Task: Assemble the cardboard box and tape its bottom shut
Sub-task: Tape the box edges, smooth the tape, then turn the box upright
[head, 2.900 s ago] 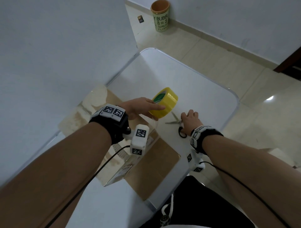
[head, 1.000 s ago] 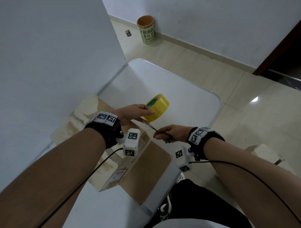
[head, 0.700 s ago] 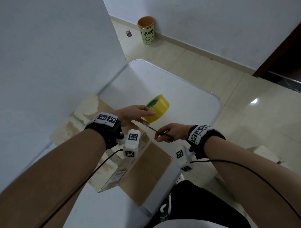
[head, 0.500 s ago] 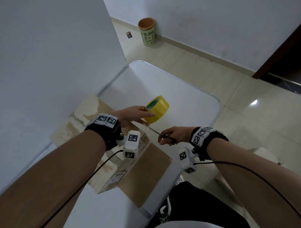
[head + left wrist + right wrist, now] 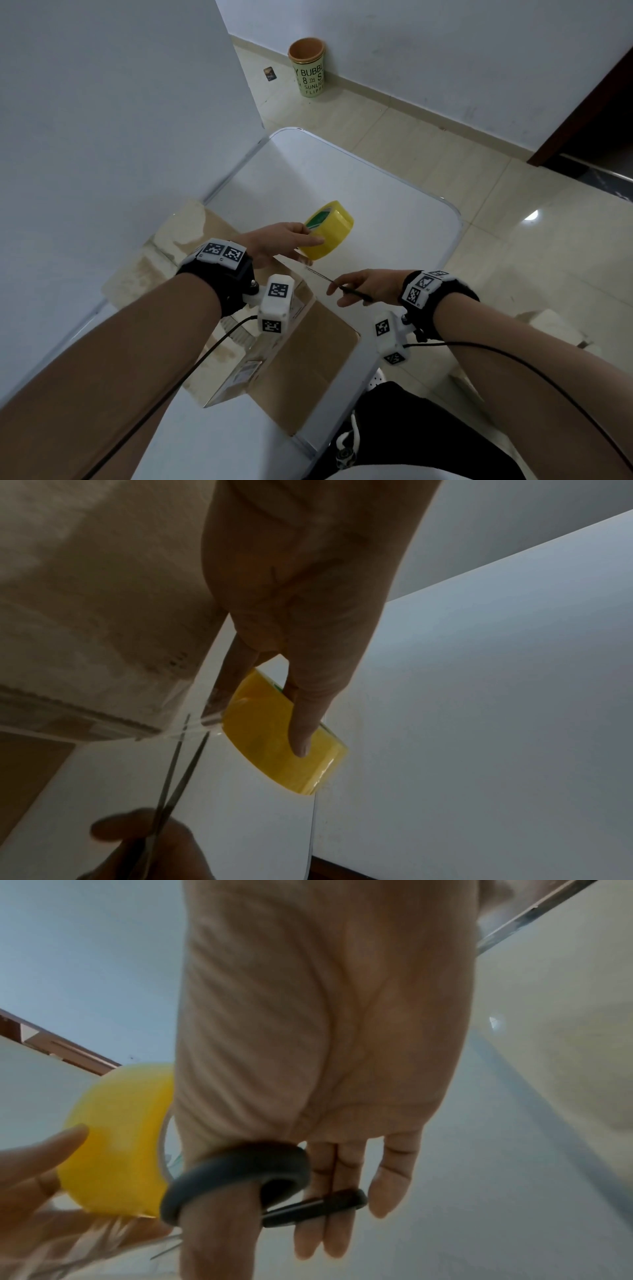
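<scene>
One cardboard box [image 5: 301, 359], one tape roll [image 5: 330, 228], one scissors [image 5: 174, 767], one bin [image 5: 307, 66], one table [image 5: 376, 192].

The pale green bin [image 5: 309, 70] on the floor by the wall bears partly cut-off lettering reading "Y BUBBL", "8 TH S", "SUNLIG" and "FLIPP"; nothing else is legible.

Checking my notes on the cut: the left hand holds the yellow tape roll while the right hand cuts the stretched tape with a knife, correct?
Not a knife: the left wrist view shows scissors, blades parted across the stretched tape. The rest stands: left hand holds the yellow tape roll, right hand cuts.
</scene>
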Motion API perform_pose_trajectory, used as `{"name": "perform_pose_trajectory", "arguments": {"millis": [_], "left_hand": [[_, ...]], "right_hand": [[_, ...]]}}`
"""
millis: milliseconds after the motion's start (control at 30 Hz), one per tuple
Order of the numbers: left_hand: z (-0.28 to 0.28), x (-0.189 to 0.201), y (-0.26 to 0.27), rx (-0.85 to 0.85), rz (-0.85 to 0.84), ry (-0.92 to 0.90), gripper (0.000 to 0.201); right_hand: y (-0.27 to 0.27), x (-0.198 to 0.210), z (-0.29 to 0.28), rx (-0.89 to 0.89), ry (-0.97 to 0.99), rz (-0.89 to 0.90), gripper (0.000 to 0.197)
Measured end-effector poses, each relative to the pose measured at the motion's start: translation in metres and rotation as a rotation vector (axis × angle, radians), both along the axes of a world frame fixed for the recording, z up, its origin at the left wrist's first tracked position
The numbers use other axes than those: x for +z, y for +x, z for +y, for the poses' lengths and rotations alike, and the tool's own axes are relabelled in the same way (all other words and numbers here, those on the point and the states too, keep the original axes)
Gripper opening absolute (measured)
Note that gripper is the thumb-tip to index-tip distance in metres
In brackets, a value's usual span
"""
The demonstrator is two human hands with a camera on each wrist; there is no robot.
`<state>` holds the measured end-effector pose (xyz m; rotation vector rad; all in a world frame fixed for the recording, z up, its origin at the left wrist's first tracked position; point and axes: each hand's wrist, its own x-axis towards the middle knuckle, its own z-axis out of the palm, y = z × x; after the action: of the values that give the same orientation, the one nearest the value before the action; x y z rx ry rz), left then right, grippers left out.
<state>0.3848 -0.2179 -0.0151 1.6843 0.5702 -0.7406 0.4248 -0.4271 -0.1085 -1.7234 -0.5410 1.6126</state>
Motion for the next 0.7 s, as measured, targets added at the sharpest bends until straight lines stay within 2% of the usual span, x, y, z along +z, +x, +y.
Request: {"name": "perform_pose_trajectory", "arguments": {"millis": [133, 433, 600, 700], "left_hand": [[0.001, 0.0, 0.001, -0.008, 0.002, 0.017, 0.027], [0.0, -0.005, 0.003, -0.015, -0.002, 0.024, 0.029], [0.009, -0.012, 0.01, 0.099, -0.024, -0.013, 0.035], [0.014, -0.016, 0.013, 0.154, -0.034, -0.027, 0.038]], "right_hand": [[-0.002, 0.008, 0.014, -0.067, 0.072, 0.033, 0.02], [0.007, 0.013, 0.009, -0.011, 0.051, -0.029, 0.019], [0.01, 0.012, 0.008, 0.057, -0.074, -0.002, 0.014], [0.015, 0.0, 0.003, 0.035, -0.195, -0.042, 0.021]]}}
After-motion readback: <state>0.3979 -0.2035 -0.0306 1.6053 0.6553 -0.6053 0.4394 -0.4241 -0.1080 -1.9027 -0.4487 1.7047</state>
